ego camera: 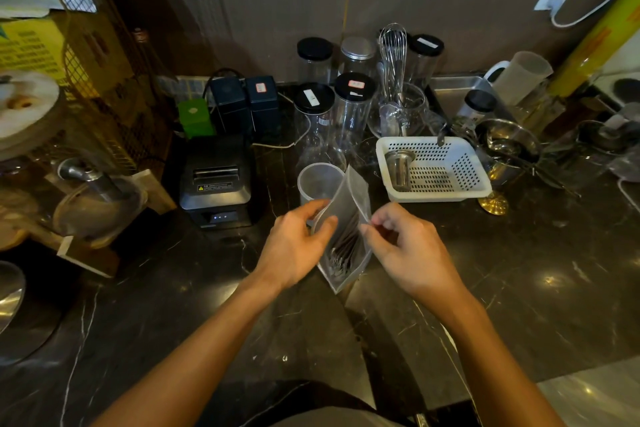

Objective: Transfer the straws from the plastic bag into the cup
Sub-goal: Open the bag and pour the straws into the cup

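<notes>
A frosted plastic bag [349,198] stands upright on the dark marble counter, its mouth pulled apart at the top. Inside it lies a bundle of dark straws [344,243], leaning toward the far right. My left hand [298,246] pinches the bag's left wall between thumb and fingers. My right hand [408,246] pinches the right wall near the mouth. Just behind the bag, touching or nearly touching it, stands a translucent plastic cup [318,182]; nothing shows inside it.
A black receipt printer [216,180] sits left of the cup. A white perforated basket [436,170] with a metal strainer lies to the right. Several clear jars with black lids [353,104] and a whisk [393,55] crowd the back. Steel bowls [505,146] lie far right.
</notes>
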`<state>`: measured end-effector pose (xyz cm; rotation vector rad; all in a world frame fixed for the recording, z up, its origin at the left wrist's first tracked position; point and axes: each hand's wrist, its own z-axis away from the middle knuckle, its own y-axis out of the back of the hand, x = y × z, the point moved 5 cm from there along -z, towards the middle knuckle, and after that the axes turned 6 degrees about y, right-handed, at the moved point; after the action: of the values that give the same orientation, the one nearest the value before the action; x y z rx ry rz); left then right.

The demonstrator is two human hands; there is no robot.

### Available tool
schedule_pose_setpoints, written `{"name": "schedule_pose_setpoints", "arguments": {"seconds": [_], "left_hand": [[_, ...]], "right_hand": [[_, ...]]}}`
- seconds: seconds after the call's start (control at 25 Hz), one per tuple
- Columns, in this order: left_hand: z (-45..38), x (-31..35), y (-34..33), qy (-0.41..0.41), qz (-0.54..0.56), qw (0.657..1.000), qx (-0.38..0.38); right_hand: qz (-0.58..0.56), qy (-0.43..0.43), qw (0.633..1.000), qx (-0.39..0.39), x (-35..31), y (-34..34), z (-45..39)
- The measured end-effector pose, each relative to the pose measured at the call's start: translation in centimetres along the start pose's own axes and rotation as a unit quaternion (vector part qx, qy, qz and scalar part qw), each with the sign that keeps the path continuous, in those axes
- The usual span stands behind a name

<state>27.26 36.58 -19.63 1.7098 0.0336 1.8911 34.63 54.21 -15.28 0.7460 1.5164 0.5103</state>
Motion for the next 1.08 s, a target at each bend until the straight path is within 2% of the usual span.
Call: {"name": "schedule_pose_setpoints", "arguments": {"seconds": [0.12, 0.2, 0.36, 0.52, 0.72, 0.96, 1.08], "left_hand": [[-0.6, 1.5, 0.3, -0.039, -0.020, 0.999, 0.003], [-1.4, 2.1, 1.1, -0.048, -0.056, 0.996, 0.043], [-2.6, 2.2, 2.0, -0.053, -0.095, 0.992, 0.065], [-2.5, 2.6, 2.6, -0.079, -0.101, 0.989, 0.077], [-2.5, 2.5, 3.3, -0.104, -0.102, 0.986, 0.080], [-2.9, 2.6, 4.2, -0.118, -0.068, 0.989, 0.057], [-3.3, 3.0, 5.0, -0.119, -0.027, 0.989, 0.083]], "right_hand": [[-0.101, -0.003, 0.993, -0.057, 0.3, -1.2, -0.2], [-0.174, -0.033, 0.983, -0.044, 1.9, -1.6, -0.7], [-0.249, -0.206, 0.946, 0.023, 8.8, -3.2, -1.9], [-0.250, -0.331, 0.908, -0.048, 15.1, -7.8, -2.1], [-0.323, -0.364, 0.872, -0.048, 18.2, -11.8, -2.7], [-0.437, -0.361, 0.823, -0.033, 19.4, -11.5, -1.7], [-0.450, -0.323, 0.832, -0.026, 18.9, -9.4, -1.7]]}}
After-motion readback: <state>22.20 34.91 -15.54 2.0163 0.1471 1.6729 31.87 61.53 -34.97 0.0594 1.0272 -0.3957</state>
